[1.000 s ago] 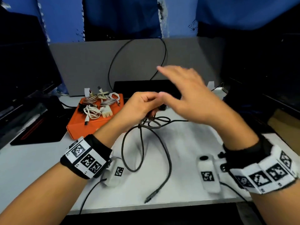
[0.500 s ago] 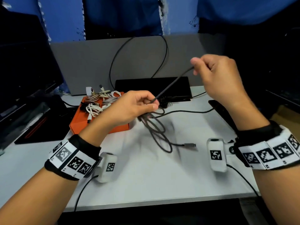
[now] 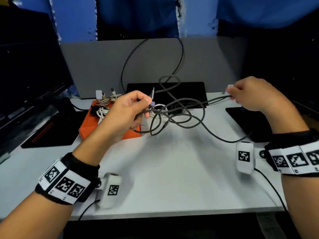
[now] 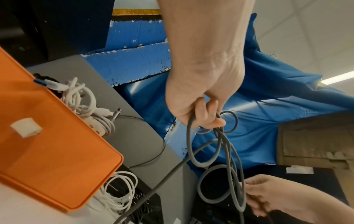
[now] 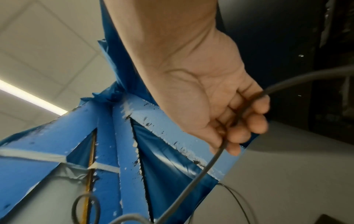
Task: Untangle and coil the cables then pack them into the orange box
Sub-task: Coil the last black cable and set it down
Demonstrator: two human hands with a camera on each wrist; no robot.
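On a white table (image 3: 172, 169), an orange box (image 3: 96, 125) holding coiled white cables (image 3: 103, 112) sits far left. Above the table, the left hand (image 3: 127, 111) grips loops of a grey cable (image 3: 186, 118); the right hand (image 3: 255, 95), curled, pinches its far strand, stretched between them.

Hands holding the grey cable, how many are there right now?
2. The left hand grips gathered loops of the grey cable near the orange box; the right hand pinches one strand further right.

Grey cable (image 3: 179, 116) between both hands
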